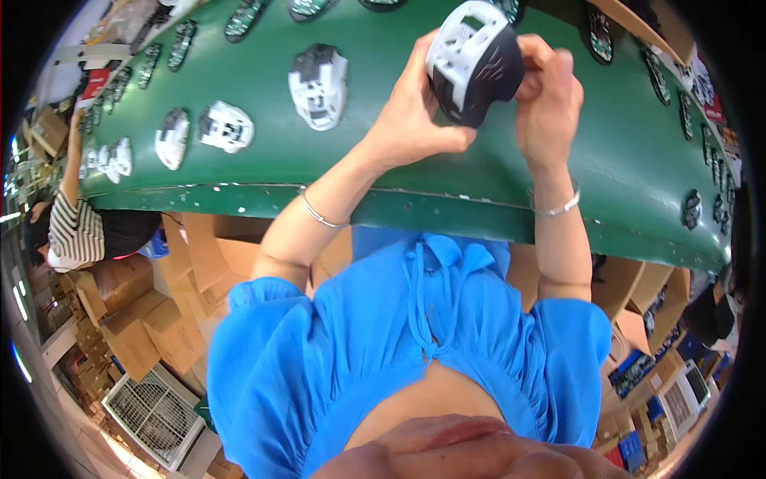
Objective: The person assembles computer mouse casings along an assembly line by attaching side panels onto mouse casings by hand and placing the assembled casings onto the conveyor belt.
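Black-and-white molded shell (482, 70), held over the green desk (255, 76), right of its middle. The person's left hand (427, 116) grips the shell along its left side, fingers behind it and thumb just below its lower end. The right hand (550, 100) is at the shell's right side, fingers bent inward; whether they grip it or only touch it, I cannot tell. A silver bangle (321, 211) circles the left wrist, with a similar one on the right.

On the desk, left of the hands, lie a white-and-dark shell (319, 88) and, farther left, two more like it. Dark shells with glossy green patches (247, 17) line the far edge. Beyond the left end, a person in a striped shirt (76, 231) reaches toward the desk.
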`<state>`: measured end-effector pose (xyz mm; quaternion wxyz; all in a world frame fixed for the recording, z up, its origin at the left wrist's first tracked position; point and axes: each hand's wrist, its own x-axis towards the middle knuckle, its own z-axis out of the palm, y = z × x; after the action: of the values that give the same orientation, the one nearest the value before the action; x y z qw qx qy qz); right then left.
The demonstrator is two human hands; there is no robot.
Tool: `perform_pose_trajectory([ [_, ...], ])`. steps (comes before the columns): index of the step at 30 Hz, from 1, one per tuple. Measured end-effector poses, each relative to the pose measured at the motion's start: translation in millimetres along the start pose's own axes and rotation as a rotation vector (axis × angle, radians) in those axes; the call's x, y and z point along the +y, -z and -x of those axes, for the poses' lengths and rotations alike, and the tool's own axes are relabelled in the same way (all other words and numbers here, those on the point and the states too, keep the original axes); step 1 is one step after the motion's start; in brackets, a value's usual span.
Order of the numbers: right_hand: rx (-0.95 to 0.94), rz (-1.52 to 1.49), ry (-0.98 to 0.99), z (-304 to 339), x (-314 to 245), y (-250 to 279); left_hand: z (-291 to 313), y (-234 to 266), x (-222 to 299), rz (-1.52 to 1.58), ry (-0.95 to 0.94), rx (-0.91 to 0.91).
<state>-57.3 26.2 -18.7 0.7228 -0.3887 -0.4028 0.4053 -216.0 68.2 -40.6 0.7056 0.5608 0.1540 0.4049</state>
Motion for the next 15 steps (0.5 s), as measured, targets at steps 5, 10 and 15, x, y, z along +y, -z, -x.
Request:
perform_pose_trajectory([
  [5, -0.151, 0.153, 0.219, 12.6, -13.3, -4.4, 4.4, 14.1, 27.1, 0.324, 0.058, -0.133],
  [10, -0.302, 0.595, 0.619, 25.6, -22.7, -24.7, 3.4, 19.1, 30.2, 0.704, 0.001, -0.355],
  [15, -0.4, 0.645, 0.71, 41.2, -19.5, -46.9, 7.3, 16.6, 40.2, 0.642, 0.005, -0.398],
])
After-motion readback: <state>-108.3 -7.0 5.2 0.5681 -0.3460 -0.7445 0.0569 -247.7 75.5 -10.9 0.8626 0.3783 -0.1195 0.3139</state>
